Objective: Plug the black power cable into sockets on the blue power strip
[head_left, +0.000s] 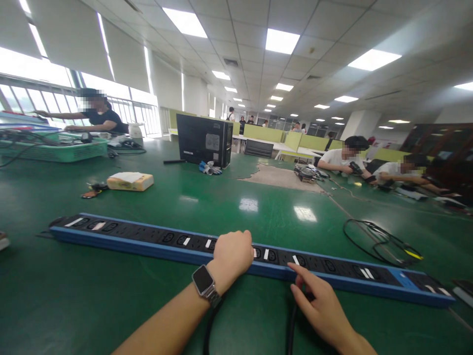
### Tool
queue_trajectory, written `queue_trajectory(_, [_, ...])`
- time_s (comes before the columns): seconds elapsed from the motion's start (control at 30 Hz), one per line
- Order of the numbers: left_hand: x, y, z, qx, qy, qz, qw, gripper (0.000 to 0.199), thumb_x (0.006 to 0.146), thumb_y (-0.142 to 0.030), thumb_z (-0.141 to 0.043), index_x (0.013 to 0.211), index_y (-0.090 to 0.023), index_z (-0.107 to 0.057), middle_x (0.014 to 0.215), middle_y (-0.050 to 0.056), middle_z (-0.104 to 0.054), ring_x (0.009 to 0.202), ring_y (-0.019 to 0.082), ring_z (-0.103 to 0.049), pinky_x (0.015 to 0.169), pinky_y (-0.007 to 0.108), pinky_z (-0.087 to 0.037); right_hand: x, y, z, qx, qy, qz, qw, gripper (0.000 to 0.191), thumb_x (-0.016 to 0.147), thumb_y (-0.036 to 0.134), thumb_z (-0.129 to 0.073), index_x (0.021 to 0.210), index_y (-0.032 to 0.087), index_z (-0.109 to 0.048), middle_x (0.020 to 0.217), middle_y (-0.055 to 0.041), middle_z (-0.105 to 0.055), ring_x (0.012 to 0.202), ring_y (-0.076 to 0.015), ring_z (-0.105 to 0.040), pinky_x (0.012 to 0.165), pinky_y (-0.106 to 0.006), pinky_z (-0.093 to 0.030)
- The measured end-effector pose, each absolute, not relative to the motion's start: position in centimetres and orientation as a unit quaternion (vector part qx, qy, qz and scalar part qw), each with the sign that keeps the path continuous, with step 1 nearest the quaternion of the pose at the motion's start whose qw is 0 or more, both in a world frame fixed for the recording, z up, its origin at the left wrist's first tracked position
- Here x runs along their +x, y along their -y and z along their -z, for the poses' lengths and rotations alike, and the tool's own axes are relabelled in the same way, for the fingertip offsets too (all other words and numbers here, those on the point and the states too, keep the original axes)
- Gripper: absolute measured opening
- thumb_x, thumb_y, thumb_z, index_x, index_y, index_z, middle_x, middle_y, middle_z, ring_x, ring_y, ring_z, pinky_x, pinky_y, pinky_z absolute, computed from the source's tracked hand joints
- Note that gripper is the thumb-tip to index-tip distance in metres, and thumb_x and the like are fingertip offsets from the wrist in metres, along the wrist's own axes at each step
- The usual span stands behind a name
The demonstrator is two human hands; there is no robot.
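Note:
A long blue and black power strip (155,246) lies across the green table, with rows of sockets and several white labels. My left hand (232,254), wearing a watch (204,281) on its wrist, is closed in a fist over the middle of the strip; what it grips is hidden. To its right, my right hand (321,305) points its index finger at the strip's near edge. Its other fingers curl around a dark piece of a black cable (291,328), partly hidden by the hand. Black cable also passes beneath my left wrist.
Behind the strip are a tissue pack (131,181), a black computer case (201,140), gloves (210,168) and a coiled cable (380,241). A green basket (66,150) stands at left. Co-workers sit at the left (99,116) and right (343,158) of the table.

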State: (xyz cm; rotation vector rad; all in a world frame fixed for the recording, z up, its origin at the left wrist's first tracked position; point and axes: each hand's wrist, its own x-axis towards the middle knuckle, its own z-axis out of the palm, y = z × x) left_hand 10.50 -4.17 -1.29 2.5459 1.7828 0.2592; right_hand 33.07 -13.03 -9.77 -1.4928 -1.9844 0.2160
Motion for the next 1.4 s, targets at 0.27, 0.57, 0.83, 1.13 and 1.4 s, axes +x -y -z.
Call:
queue_trajectory(0.27, [9.9, 4.3, 0.6, 0.802, -0.585, -0.125, 0.009, 0.021, 0.085, -0.026, -0.047, 0.084, -0.019, -0.066, 0.08, 0.01, -0.071, 0.078, 0.026, -0.069, 0.066, 0.032, -0.048, 31.8, 12.4, 9.8, -0.572, 0.757, -0.076, 0.307, 0.033, 0.091, 0.03, -0.047, 0.117, 0.021, -0.065, 0.081, -0.0034, -0.071, 0.074, -0.0183, -0.067, 0.071, -0.03, -0.054])
queue_trajectory(0.57, [5.3, 4.1, -6.6, 0.775, -0.607, -0.173, -0.02, 0.031, 0.09, -0.042, -0.041, 0.111, -0.025, -0.058, 0.087, 0.007, -0.069, 0.084, 0.027, -0.065, 0.069, 0.033, -0.045, 30.7, 12.8, 10.0, -0.563, 0.77, -0.108, 0.281, 0.043, 0.093, 0.039, -0.047, 0.132, 0.021, -0.053, 0.082, -0.0021, -0.067, 0.074, -0.0169, -0.065, 0.073, -0.03, -0.051])
queue_trajectory(0.83, [-2.4, 2.8, -0.3, 0.742, -0.665, -0.091, 0.0, 0.021, 0.084, -0.04, -0.05, 0.088, -0.024, -0.062, 0.083, 0.008, -0.07, 0.082, 0.028, -0.066, 0.067, 0.033, -0.045, 27.4, 14.0, 9.0, -0.504, 0.814, -0.171, 0.234, 0.026, 0.09, 0.037, -0.052, 0.094, 0.02, -0.07, 0.082, -0.0043, -0.071, 0.073, -0.0176, -0.065, 0.069, -0.029, -0.049])
queue_trajectory(1.13, [-1.7, 1.8, 0.1, 0.75, -0.656, -0.08, 0.008, 0.023, 0.084, -0.041, -0.049, 0.088, -0.026, -0.066, 0.088, 0.008, -0.071, 0.085, 0.027, -0.066, 0.066, 0.031, -0.044, 27.9, 13.4, 9.3, -0.495, 0.809, -0.175, 0.263, 0.022, 0.09, 0.031, -0.051, 0.084, 0.019, -0.068, 0.078, -0.0036, -0.07, 0.073, -0.0158, -0.065, 0.068, -0.026, -0.046])
queue_trajectory(1.4, [-1.0, 2.1, 1.2, 0.732, -0.676, -0.075, 0.012, 0.022, 0.084, -0.041, -0.049, 0.089, -0.027, -0.065, 0.089, 0.008, -0.07, 0.085, 0.028, -0.065, 0.064, 0.033, -0.042, 28.6, 13.3, 9.7, -0.476, 0.816, -0.18, 0.274, 0.02, 0.09, 0.029, -0.05, 0.087, 0.019, -0.067, 0.079, -0.0025, -0.069, 0.075, -0.0144, -0.064, 0.07, -0.025, -0.046])
